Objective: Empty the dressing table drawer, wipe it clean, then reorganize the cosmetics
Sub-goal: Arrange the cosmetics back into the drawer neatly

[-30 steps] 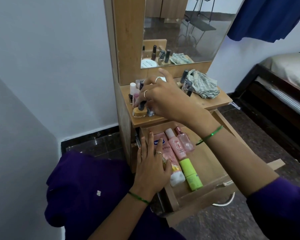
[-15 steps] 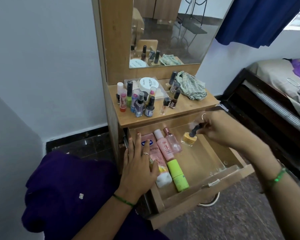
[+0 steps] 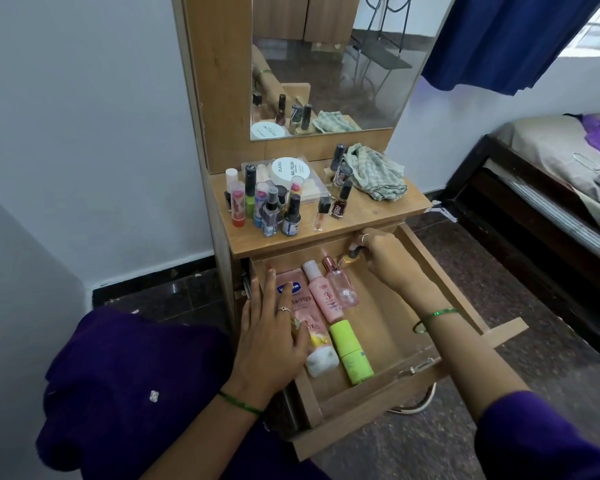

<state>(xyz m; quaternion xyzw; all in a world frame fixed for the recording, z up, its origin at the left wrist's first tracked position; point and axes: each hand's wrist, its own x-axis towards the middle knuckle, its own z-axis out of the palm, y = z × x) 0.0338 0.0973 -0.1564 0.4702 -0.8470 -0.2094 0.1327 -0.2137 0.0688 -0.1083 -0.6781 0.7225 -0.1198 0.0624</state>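
The wooden drawer point(image 3: 388, 327) of the dressing table stands pulled open. In its left half lie a pink lotion tube point(image 3: 307, 317), a pink bottle point(image 3: 323, 292), a clear pink bottle point(image 3: 342, 287) and a green bottle point(image 3: 350, 351). My right hand point(image 3: 378, 254) is at the drawer's back, shut on a small yellow nail polish bottle point(image 3: 347, 260) held by its dark cap. My left hand point(image 3: 271, 337) lies flat, fingers spread, on the drawer's left edge and the lotion tube. Several nail polishes and lip balms point(image 3: 267, 206) stand on the tabletop.
A checked cloth point(image 3: 374, 171) lies crumpled at the tabletop's right, beside a white round tub point(image 3: 290, 169) on a clear box. The mirror point(image 3: 326, 64) rises behind. A bed point(image 3: 561, 174) with a phone on it stands to the right. My purple-clad knee point(image 3: 129, 386) is at lower left.
My right hand lifted the yellow nail polish bottle from the tabletop, carried it down over the drawer, and now holds it at the drawer's back. The left hand stayed put.
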